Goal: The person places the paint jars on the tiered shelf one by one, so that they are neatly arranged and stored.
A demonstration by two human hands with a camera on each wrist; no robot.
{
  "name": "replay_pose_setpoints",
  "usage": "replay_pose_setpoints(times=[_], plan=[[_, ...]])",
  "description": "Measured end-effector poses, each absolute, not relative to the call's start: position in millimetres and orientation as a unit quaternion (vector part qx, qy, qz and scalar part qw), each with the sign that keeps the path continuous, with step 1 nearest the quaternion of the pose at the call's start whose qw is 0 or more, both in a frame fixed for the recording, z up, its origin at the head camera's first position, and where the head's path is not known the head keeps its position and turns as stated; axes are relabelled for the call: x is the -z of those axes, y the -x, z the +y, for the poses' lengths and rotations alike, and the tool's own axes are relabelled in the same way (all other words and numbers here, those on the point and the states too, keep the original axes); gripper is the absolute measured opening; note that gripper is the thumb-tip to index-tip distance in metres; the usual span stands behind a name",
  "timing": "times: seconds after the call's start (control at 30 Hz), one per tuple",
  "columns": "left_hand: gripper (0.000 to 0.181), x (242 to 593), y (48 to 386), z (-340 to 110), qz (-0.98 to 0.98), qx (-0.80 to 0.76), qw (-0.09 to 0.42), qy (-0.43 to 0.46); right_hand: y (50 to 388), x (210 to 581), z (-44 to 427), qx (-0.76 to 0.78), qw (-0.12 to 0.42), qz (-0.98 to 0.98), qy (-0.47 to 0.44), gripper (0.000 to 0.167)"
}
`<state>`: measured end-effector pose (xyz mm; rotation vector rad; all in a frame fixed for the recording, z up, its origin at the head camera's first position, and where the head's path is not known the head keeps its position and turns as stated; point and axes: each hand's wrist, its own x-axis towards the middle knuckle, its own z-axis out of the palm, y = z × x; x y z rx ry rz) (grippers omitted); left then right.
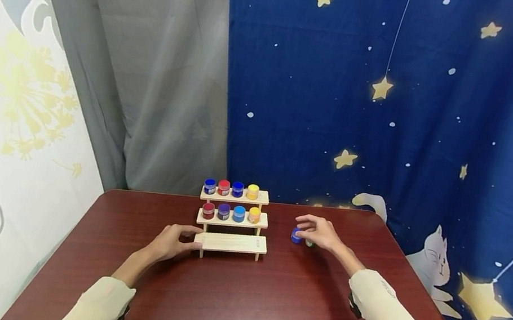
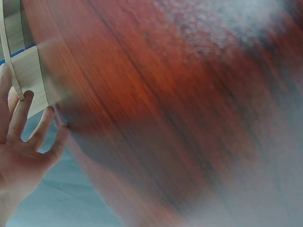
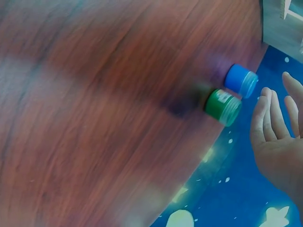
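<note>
A three-tier pale wooden stand (image 1: 231,243) holds two rows of small paint jars: blue, red, blue and yellow on top; dark red, purple, light blue and orange-yellow (image 1: 254,215) in the middle. The lowest tier is bare. My left hand (image 1: 170,242) touches that tier's left end, thumb in front and a finger behind. Its fingers look straight and spread in the left wrist view. On the table to the right, a blue jar (image 3: 241,80) and a green jar (image 3: 222,107) stand side by side. Just above them hovers my right hand (image 1: 318,232), its fingers apart from both jars.
The dark red wooden table (image 1: 231,304) has its far edge close behind the stand. Grey curtain (image 1: 172,82) and blue star-patterned curtain (image 1: 308,100) hang behind, with a white patterned one (image 1: 16,152) on the left.
</note>
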<state>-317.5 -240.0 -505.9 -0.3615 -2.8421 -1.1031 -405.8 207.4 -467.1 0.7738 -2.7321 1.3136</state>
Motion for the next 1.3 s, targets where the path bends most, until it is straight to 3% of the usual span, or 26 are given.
replay_pose_setpoints(times=[0.63, 1.0, 1.3], plan=[[0.041, 507, 317, -240, -0.925, 0.357, 0.042, 0.123, 409, 480, 246, -0.421, 0.019, -0.889, -0.180, 0.043], [0.042, 509, 317, -240, -0.925, 0.358, 0.041, 0.123, 409, 490, 246, -0.391, -0.031, -0.907, -0.151, 0.051], [0.042, 508, 317, -241, -0.925, 0.357, 0.044, 0.124, 410, 496, 242, -0.396, -0.034, -0.906, -0.148, 0.046]])
